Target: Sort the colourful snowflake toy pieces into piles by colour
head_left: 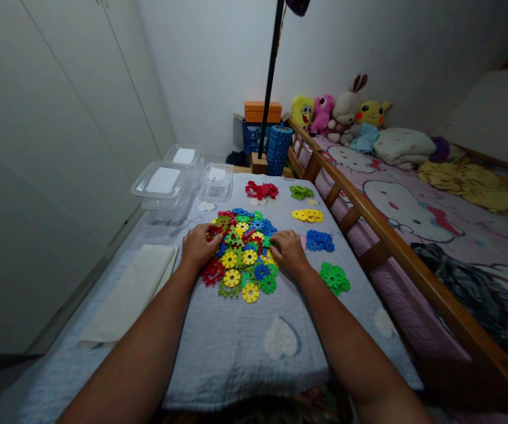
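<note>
A mixed pile of plastic interlocking building pieces (pixel 249 257) lies between my hands: yellow, blue and green notched discs with red and olive-green toothed pieces. My left hand (pixel 199 246) rests at the pile's left edge, its thumb and fingers curled round a red toothed piece (pixel 215 234). At the right edge my right hand (pixel 289 251) has its fingers bent and closed on the pieces, beside a green disc (pixel 267 241). Its fingertips are partly hidden, so what it pinches cannot be made out.
Sorted groups lie right and behind: red pieces (pixel 261 190), olive-green pieces (pixel 301 192), yellow discs (pixel 307 215), blue discs (pixel 319 241), green discs (pixel 334 278). Clear lidded boxes (pixel 163 182) and a folded pale cloth (pixel 130 291) are left. A wooden bed rail (pixel 368 235) borders the right.
</note>
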A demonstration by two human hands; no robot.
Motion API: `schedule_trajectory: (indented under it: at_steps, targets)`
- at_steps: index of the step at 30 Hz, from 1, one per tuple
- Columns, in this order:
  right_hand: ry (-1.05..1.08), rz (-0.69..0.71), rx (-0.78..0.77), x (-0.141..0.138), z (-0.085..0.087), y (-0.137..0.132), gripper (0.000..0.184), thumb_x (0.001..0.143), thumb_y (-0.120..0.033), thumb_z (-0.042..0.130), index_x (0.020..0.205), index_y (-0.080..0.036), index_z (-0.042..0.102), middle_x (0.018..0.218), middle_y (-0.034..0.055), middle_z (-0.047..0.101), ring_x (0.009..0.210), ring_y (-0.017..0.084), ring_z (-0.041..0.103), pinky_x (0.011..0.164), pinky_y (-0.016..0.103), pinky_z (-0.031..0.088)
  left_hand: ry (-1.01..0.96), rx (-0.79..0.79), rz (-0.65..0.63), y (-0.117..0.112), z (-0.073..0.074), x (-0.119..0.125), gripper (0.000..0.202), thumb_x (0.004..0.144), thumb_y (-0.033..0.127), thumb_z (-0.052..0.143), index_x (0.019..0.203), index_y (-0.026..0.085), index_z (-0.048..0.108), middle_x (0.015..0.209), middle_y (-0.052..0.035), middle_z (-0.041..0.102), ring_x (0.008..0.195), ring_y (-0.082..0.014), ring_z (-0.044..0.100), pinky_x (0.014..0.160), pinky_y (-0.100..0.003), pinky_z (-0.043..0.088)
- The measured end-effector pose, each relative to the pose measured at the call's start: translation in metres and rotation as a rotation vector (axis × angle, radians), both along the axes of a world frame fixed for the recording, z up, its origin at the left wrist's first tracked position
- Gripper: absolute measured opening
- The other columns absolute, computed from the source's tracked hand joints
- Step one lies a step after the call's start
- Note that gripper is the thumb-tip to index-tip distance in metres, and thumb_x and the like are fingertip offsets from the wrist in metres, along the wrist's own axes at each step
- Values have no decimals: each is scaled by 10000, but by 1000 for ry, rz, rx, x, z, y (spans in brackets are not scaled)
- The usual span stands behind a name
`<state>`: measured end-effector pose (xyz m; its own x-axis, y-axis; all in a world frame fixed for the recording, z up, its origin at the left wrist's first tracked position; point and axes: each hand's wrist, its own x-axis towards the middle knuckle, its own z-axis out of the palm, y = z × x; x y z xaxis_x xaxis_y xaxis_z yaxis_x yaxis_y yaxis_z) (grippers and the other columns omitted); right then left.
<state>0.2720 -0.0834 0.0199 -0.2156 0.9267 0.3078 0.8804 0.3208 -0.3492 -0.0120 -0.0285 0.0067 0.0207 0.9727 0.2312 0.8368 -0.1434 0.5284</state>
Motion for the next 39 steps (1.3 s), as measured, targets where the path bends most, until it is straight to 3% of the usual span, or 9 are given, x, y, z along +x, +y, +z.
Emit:
schedule_trajectory:
  at_steps: [19, 25, 29, 34, 39]
  targets:
    - [107, 8, 140, 2, 0, -4, 154, 920, -206, 544, 870, -212, 690, 902, 88, 709, 947, 254, 572, 905, 390, 427, -6, -29, 1, -3, 4, 1, 386, 857, 455, 554, 1134, 222, 687, 1228, -88, 707, 1155, -294, 624, 1023, -423, 451]
    - [289, -49, 145, 0, 2, -5, 136, 881, -225, 528, 815, -214, 646, 888, 86, 693, 934, 241, 592, 912, 383, 451, -2, -20, 2, -2, 2, 1, 382, 858, 462, 551, 1130, 229, 685, 1229, -89, 707, 1154, -297, 622, 1018, -430, 453]
    - [485, -88, 71, 2, 7, -6, 158, 869, -310, 513, 793, -216, 614, 819, 42, 680, 808, 195, 604, 804, 325, 480, 5, -20, -1, 0, 1, 1, 382, 860, 460, 549, 1127, 224, 687, 1235, -93, 704, 1153, -298, 622, 1013, -430, 457]
    - [640, -182, -43, 33, 21, -11, 210, 809, -392, 562, 860, -204, 639, 730, 0, 639, 676, 163, 575, 654, 278, 451, 1, -19, 3, 0, 1, 1, 365, 857, 453, 554, 1118, 237, 690, 1233, -86, 710, 1150, -295, 626, 1005, -426, 464]
    - [635, -263, -123, 84, 35, -32, 261, 744, -383, 626, 913, -191, 677, 712, -9, 640, 662, 167, 594, 652, 286, 463, -5, -17, 1, 0, 2, 1, 357, 852, 456, 558, 1098, 237, 696, 1224, -87, 714, 1145, -295, 632, 1001, -426, 468]
